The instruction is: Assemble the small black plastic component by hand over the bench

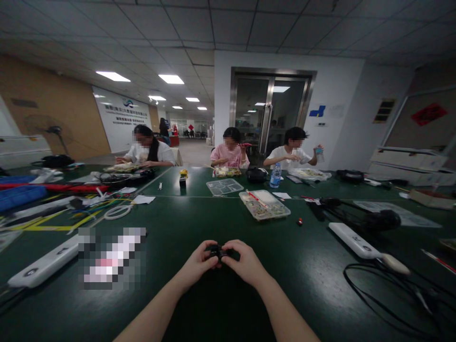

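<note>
Just above the dark green table (228,216), my left hand (200,262) and my right hand (245,261) meet. Between their fingertips is a small black object (216,251), with thumbs and fingers of both hands closed on it. The fingers cover much of it, and its kind cannot be made out. Beyond my hands stands a clear plastic compartment box (264,211) of small parts, with a red and white stick lying across it. A small red and black piece (300,222) lies to the right of the box.
White plastic devices (356,241) lie left and right, with a black cable (351,280) at right. A blurred-out flat object (116,259) is at left. Farther back are a clear lid (225,187), a water bottle (275,176) and three seated people.
</note>
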`<action>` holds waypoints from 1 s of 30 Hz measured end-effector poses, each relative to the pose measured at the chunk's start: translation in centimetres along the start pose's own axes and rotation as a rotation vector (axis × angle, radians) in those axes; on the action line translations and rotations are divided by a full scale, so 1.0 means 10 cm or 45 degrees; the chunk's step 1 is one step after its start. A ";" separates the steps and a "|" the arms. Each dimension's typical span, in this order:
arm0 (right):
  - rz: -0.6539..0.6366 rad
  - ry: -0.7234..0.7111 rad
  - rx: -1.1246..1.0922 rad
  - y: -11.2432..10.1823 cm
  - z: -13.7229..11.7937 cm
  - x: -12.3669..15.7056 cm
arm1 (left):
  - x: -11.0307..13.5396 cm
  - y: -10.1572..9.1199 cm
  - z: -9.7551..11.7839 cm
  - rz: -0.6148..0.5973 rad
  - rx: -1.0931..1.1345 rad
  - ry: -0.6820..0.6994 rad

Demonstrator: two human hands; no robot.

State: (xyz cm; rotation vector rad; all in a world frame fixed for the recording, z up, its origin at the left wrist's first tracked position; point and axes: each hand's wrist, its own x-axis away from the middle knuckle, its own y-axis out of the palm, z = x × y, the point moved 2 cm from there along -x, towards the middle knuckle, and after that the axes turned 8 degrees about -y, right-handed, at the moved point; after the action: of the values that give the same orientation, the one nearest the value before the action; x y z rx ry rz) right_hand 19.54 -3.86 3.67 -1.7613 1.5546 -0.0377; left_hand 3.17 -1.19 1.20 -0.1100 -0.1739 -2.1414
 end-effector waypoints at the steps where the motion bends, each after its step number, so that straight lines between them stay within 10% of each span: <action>1: -0.009 0.007 0.005 0.00 0.00 0.00 | 0.00 0.00 0.01 -0.001 -0.007 -0.003; 30: -0.021 0.011 -0.011 0.00 -0.02 0.01 | -0.02 0.00 -0.01 -0.016 -0.033 0.025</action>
State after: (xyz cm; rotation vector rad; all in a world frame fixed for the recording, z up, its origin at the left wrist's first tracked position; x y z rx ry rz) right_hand 19.44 -4.05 3.80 -1.7830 1.5488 -0.0471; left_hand 3.26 -1.08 1.10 -0.1028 -0.1356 -2.1569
